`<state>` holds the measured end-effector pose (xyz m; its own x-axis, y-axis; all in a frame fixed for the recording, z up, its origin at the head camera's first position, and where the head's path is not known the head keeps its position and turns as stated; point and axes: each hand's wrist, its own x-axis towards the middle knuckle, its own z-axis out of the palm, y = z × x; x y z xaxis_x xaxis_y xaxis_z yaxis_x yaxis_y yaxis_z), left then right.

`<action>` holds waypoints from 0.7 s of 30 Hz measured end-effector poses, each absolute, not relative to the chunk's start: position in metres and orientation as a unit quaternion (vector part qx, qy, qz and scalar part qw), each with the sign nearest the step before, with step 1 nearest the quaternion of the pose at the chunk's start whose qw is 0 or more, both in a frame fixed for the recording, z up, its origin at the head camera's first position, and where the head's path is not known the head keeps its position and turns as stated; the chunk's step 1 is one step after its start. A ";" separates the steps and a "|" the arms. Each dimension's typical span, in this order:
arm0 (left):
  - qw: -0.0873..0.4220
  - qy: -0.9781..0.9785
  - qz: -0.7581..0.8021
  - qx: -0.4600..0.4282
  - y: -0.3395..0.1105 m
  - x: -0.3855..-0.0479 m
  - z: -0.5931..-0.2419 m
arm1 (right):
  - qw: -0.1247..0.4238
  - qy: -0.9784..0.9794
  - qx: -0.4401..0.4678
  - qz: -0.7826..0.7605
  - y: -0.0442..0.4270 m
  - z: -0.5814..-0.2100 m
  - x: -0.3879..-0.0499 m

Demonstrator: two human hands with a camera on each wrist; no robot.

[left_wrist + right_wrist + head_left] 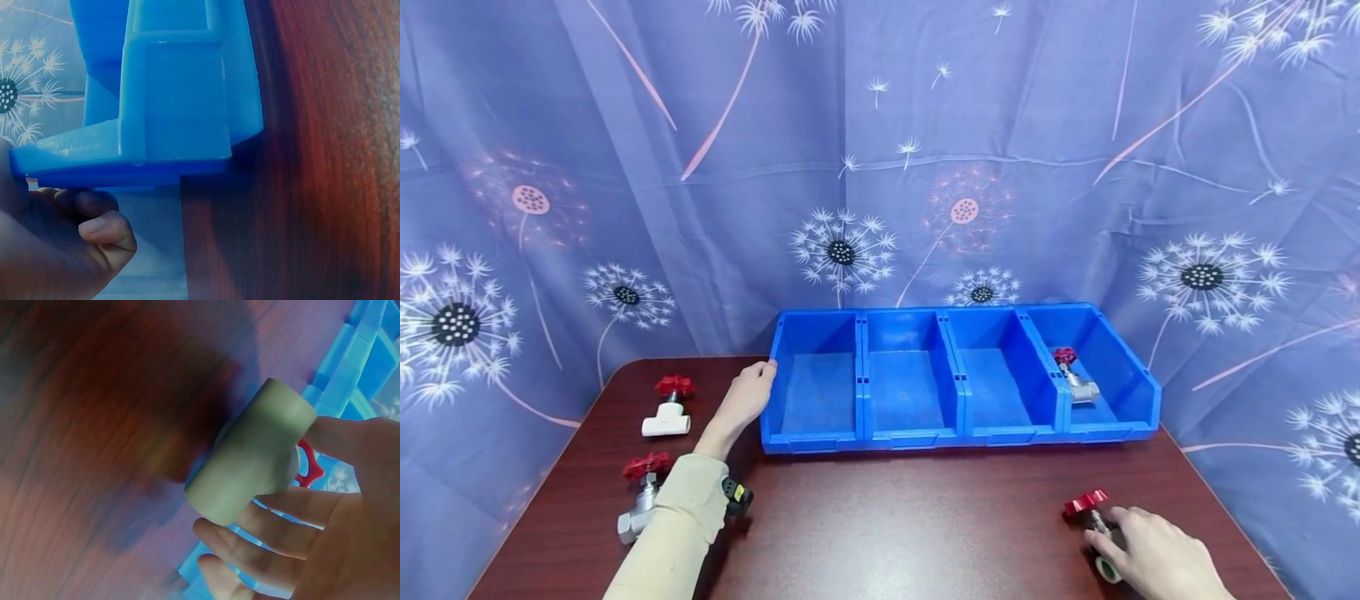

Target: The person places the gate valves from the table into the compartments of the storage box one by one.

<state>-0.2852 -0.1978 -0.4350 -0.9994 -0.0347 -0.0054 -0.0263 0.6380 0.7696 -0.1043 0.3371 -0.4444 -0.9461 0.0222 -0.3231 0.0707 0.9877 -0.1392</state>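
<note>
My left hand (747, 403) grips the left side wall of a blue four-compartment bin (913, 444). In the left wrist view the thumb lies on one side of that wall (69, 149), with curled fingers (112, 231) on the other. At the table's front right, my right hand (1165, 554) holds a valve with a red handwheel (1086, 502). Its grey-green pipe body (250, 453) sits between thumb and fingers in the right wrist view, and the hand hides part of it. Another red-handled valve (1081, 388), metal-bodied, lies in the bin's rightmost compartment.
On the left of the dark wooden table (880, 525) stand a white tee valve (667, 419) with a red handwheel and a metal valve (643, 498), partly behind the left sleeve (673, 525). A patterned blue curtain (910, 150) hangs behind the bin.
</note>
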 end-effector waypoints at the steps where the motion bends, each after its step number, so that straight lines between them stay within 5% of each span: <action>1: 0.006 -0.906 -0.424 0.017 -0.198 -0.286 -0.435 | 0.160 0.984 0.024 -0.074 0.337 -0.445 -0.104; 21: -0.002 -0.905 -0.424 0.024 -0.199 -0.287 -0.436 | 0.169 0.977 0.030 -0.130 0.341 -0.456 -0.112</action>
<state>-0.2869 -0.1987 -0.4359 -0.9988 -0.0418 -0.0250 -0.0460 0.6389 0.7680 -0.1117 0.3406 -0.4559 -0.9409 0.0150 -0.3383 0.1027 0.9646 -0.2429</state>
